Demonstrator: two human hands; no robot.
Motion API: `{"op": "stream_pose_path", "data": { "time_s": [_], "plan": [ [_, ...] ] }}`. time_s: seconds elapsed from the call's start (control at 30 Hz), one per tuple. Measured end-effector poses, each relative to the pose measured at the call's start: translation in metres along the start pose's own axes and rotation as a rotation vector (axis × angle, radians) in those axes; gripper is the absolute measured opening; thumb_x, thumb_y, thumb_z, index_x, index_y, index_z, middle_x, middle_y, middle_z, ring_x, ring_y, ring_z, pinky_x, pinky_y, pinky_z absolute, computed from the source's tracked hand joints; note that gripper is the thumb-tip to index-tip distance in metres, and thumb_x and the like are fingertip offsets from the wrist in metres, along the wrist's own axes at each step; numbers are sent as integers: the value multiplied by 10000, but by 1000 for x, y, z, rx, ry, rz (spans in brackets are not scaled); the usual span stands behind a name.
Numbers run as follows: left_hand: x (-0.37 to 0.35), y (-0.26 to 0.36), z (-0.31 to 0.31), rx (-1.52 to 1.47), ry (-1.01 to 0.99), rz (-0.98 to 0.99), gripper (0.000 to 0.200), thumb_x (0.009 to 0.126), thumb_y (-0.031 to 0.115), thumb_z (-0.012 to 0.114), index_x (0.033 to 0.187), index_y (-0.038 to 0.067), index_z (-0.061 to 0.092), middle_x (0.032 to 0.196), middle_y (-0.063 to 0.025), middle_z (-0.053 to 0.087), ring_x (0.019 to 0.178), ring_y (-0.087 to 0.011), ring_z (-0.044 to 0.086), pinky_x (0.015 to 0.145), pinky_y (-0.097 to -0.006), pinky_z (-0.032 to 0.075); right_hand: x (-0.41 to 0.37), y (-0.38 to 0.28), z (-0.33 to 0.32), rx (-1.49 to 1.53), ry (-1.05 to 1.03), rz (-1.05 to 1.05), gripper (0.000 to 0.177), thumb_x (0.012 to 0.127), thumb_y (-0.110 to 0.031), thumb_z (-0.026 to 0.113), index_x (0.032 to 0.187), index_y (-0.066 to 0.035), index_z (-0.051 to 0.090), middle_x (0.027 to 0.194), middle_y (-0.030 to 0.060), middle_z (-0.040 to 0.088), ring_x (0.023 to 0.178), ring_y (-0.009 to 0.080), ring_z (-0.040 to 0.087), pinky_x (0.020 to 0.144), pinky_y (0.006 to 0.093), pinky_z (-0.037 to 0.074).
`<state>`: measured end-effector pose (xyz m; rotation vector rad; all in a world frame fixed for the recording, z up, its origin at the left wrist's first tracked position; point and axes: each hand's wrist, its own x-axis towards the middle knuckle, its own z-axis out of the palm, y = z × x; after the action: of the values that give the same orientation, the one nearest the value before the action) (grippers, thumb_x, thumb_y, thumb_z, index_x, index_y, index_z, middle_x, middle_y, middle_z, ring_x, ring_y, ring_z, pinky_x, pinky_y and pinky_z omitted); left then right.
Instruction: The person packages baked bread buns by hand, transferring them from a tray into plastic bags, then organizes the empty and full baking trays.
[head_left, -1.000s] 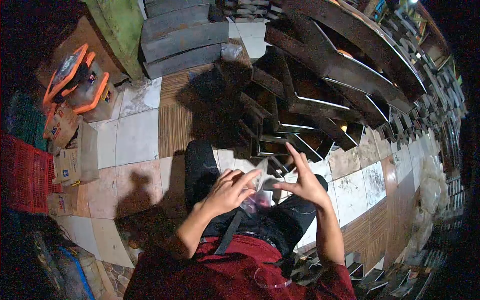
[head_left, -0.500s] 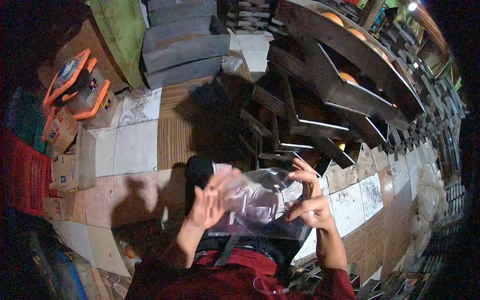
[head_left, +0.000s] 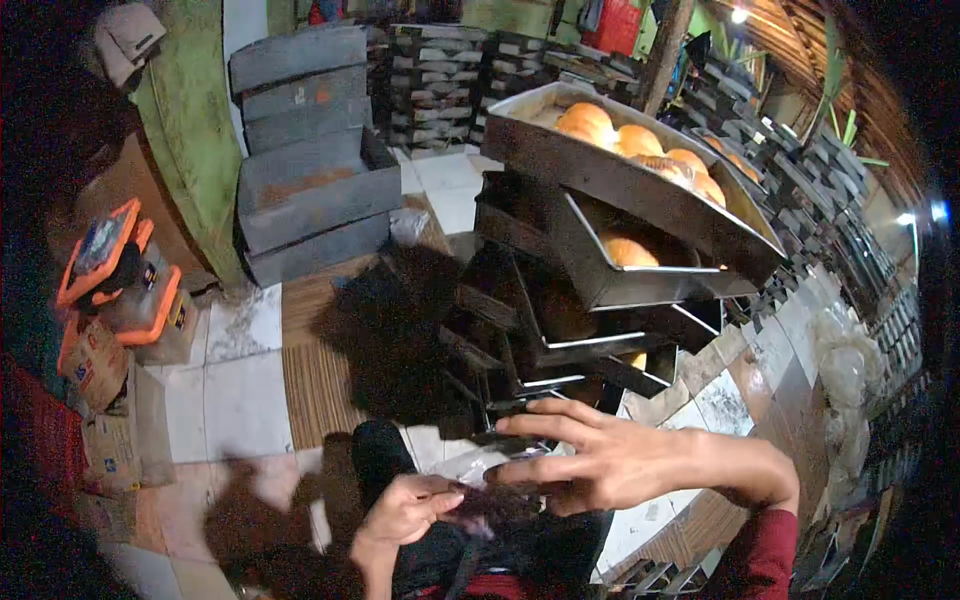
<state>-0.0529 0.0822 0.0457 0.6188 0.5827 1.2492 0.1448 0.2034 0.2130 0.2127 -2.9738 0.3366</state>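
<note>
A clear, shiny plastic bag (head_left: 472,465) is in front of my body, above my lap. My left hand (head_left: 405,512) is closed, its thumb and fingers pinching the near-left side of the bag. My right hand (head_left: 610,462) reaches in from the right, palm down, fingers apart and curved over the bag's right side; whether the fingertips touch the plastic is hard to tell. Just beyond my hands stands a crooked stack of dark metal trays (head_left: 640,225). Several golden bread buns (head_left: 640,140) lie in the top tray, and another bun (head_left: 630,252) shows in a tray below.
Grey metal boxes (head_left: 315,185) are stacked beside a green post (head_left: 185,150). At left are containers with orange rims (head_left: 150,315) and cardboard boxes (head_left: 108,450). Clear plastic bags (head_left: 845,350) lie at right on the tiled floor (head_left: 245,400). A wooden pole (head_left: 668,55) rises behind the trays.
The view has tilted up, showing more buns in the top tray. My hands, spread around the bag before, have come closer together; the left now pinches it and the right has turned over it.
</note>
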Motion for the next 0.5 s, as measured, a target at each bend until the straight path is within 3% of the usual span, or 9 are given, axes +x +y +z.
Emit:
{"op": "stream_pose_path", "data": {
  "time_s": [0.1,0.13,0.17,0.2,0.27,0.33,0.4,0.43,0.5],
  "plan": [
    [2,0,2,48,109,116,84,801,-32,550,872,-67,577,764,-139,612,605,-197,597,571,-310,521,19,16,-33,-54,-45,36,187,602,-170,663,742,-50,630,1213,71,428,1206,377,310,943,490,346],
    [1,4,6,62,213,131,19,791,-36,559,799,-51,569,690,-107,601,546,-171,574,519,-290,503,22,24,-34,6,7,13,237,590,-155,664,796,-46,627,1207,87,434,1179,375,347,912,484,370],
    [4,9,16,-89,390,180,137,784,-15,577,682,20,494,579,-47,531,497,-120,518,445,-261,444,28,33,-44,10,30,23,333,621,-147,677,928,-45,595,1206,116,439,1158,357,373,926,458,361],
    [10,10,10,-91,378,193,137,784,-15,577,682,20,494,579,-47,531,497,-120,518,445,-261,444,34,45,-59,14,50,31,436,653,-140,689,1060,-44,564,1205,145,444,1138,338,399,939,431,352],
    [16,2,-13,-233,464,421,150,825,44,546,700,55,463,522,-30,465,451,-114,467,395,-265,391,45,80,-97,-69,248,153,367,716,-100,621,1066,-23,544,1121,129,494,1059,279,465,897,389,389],
    [23,-8,-44,-267,606,417,171,898,167,422,777,51,457,524,-74,465,422,-178,418,396,-307,328,58,128,-139,-211,520,165,288,793,-82,545,1068,1,524,1006,101,558,957,195,536,842,350,432],
    [18,-19,-51,-300,642,413,229,901,236,422,785,44,467,564,-85,486,455,-199,435,442,-340,353,58,196,-166,23,599,534,215,902,-135,461,1048,10,523,940,76,582,913,154,536,843,330,427],
    [16,-23,-52,-306,652,414,229,901,236,422,785,44,467,564,-85,486,455,-199,435,442,-340,353,37,274,-175,-23,484,646,234,904,-180,466,1039,0,531,935,66,583,895,150,538,822,316,432],
    [7,-30,-53,-291,684,437,269,892,294,424,819,45,493,639,-89,515,504,-218,456,487,-354,364,27,329,-167,14,314,917,306,902,-296,465,1008,-21,548,911,46,582,851,142,535,764,298,440]
  ]
}}
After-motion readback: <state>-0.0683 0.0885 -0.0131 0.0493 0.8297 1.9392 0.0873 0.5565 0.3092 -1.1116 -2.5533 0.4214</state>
